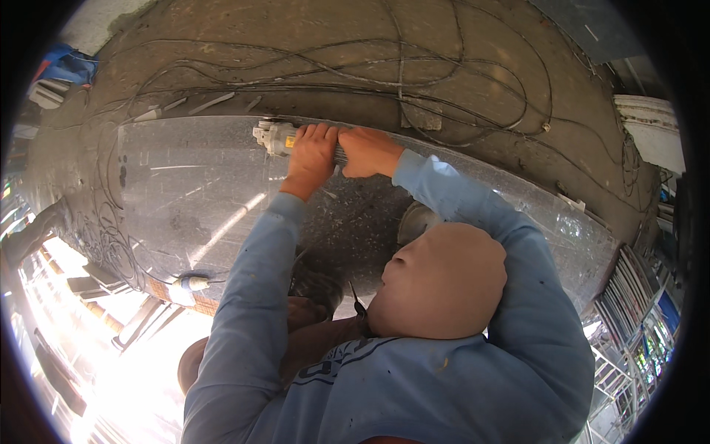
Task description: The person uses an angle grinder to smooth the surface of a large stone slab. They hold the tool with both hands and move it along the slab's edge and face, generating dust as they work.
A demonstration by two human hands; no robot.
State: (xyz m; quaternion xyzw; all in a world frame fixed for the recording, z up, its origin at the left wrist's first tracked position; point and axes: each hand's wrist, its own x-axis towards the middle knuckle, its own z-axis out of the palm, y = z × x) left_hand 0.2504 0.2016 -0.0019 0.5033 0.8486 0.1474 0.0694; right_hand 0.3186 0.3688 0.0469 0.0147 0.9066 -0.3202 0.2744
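Note:
Both my hands grip a power tool that looks like an angle grinder point(274, 138), with a pale metal head and a yellow label. My left hand point(310, 155) wraps the body just behind the head. Close beside it, my right hand point(366, 152) closes round the rear part. The tool lies along the far edge of a wide grey speckled sheet point(185, 155), its head pointing left. Whether a disc is fitted or touches the sheet cannot be made out. My forearms reach across the sheet in light blue sleeves.
Dark cables point(347, 70) run in loose loops over the brown floor point(222, 22) beyond the sheet. Another corded tool point(194, 283) lies near the sheet's left front corner. A whitish bucket point(651, 126) stands far right, with stacked metal bars point(629, 288) below it. Blue cloth point(70, 65) lies far left.

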